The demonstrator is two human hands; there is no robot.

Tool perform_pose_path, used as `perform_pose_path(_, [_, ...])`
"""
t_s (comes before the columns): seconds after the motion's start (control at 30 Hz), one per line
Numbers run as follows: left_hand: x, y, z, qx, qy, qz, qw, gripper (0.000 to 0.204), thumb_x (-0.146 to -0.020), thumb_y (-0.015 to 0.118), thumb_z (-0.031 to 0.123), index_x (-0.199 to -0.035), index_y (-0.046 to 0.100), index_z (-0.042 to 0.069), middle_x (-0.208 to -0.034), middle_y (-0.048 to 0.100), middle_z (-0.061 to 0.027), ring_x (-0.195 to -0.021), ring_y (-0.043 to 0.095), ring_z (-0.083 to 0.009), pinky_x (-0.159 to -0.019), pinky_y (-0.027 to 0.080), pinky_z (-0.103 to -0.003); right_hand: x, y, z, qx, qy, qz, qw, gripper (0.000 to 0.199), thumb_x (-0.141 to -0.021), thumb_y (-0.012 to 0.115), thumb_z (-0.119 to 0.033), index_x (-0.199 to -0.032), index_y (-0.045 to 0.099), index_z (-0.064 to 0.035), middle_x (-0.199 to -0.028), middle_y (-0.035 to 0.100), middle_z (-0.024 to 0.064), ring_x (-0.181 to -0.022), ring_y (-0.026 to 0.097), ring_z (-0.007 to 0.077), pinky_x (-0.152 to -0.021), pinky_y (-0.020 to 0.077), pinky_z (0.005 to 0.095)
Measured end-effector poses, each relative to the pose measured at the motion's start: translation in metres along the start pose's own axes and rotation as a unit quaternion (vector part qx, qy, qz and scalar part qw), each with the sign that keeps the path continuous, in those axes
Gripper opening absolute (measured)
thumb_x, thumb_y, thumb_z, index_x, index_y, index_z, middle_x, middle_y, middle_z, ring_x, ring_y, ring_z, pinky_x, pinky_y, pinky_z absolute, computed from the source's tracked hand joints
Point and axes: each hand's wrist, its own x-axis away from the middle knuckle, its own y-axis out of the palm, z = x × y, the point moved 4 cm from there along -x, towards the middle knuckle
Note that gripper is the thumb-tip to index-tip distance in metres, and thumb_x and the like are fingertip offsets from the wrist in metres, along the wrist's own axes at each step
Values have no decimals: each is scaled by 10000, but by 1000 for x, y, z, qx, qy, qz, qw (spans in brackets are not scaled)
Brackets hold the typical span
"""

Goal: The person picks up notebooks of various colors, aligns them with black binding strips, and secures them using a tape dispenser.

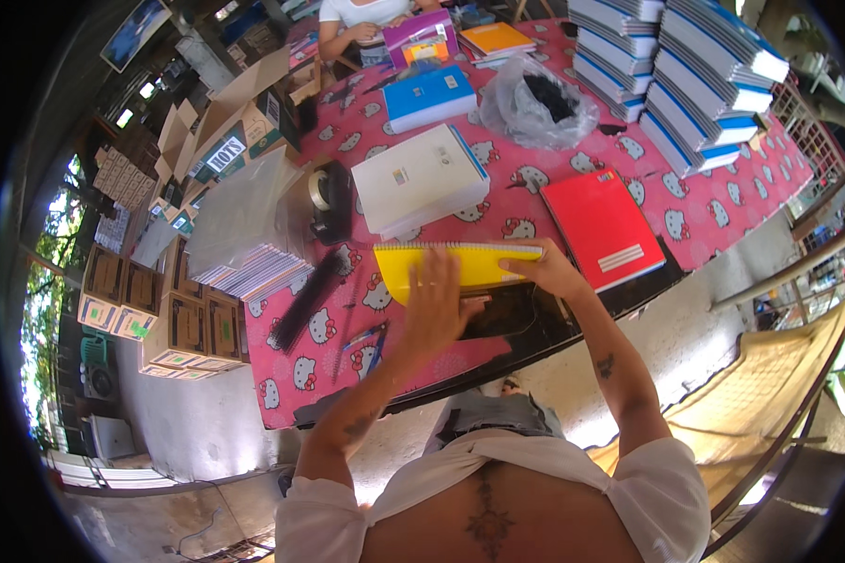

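From afar, I lay my left hand (432, 296), fingers extended, over a yellow-covered, spiral-bound paper notebook (394, 270) near the front of the pink-clothed table (441, 370). My right hand (549, 270) clamps its right end. Its coil lines the far edge; handling looks unfinished. Tall blue-and-white notebook stacks (699, 89) stand beyond, right.

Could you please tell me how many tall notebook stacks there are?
2, side by side at upper right: the left stack and the right stack; others may be hidden behind.

Pink-covered tbl (704, 206) over grey flr (192, 413), bright daylight thru greenery (52, 319) at L.
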Motion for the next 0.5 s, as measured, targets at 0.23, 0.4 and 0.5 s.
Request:
perform_pose_path(0.23, [-58,-28,-19,-31,4,46,998,825,-940,549,488,-1482,309,-86,-1556,295,-302,-1457,268,-467,-1155,216,-635,-4,0,3,36,7,-1,999,327,-914,725,-123,-1202,681,25,-1019,719,38,-934,612,82,-851,506,262])
perform_pose_path(0.4, [-66,-35,-2,25,10,52,998,823,-948,526,515,-1470,326,-88,-1561,288,-298,-1441,307,-451,-1149,255,-610,-4,-2,5,63,1,23,998,322,-918,717,-115,-1200,673,33,-1001,712,36,-916,605,74,-828,502,251])
perform_pose_path(0.5, [-73,-45,-13,-88,17,50,995,812,-942,543,502,-1464,340,-85,-1549,307,-297,-1438,318,-433,-1145,273,-589,-2,10,-5,1,-28,17,999,307,-918,715,-111,-1183,673,38,-978,698,28,-898,595,72,-811,499,252])
